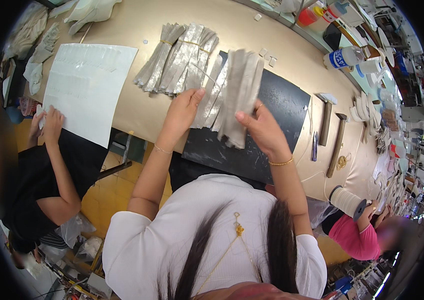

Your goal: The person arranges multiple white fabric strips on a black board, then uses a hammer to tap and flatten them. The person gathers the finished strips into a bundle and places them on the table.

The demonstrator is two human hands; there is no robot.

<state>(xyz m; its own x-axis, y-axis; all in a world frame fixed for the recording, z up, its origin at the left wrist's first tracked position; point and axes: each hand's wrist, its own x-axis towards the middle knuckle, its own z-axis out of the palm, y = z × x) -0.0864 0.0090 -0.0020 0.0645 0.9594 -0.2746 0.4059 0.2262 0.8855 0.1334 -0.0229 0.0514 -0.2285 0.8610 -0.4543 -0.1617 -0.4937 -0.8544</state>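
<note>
My right hand [266, 129] is closed around a bundle of silvery-grey strips [242, 85], thumb on top, holding it raised and slightly blurred over a black mat [284, 107]. My left hand [184, 107] is beside it, with thumb and fingers drawn together; what they pinch, if anything, is unclear. Loose silvery strips [213, 102] lie between my hands, partly behind the raised bundle. Beyond my left hand, more bundles of such strips [174, 62] lie on the tan table [137, 112], with yellowish bands around them.
Right of the mat lie hammers [339, 145], a small dark tool [314, 146] and a spool of white cord [347, 201]. A plastic bottle [344, 58] stands at the back right. A co-worker's hands [49, 125] are at a white sheet [89, 87] on the left.
</note>
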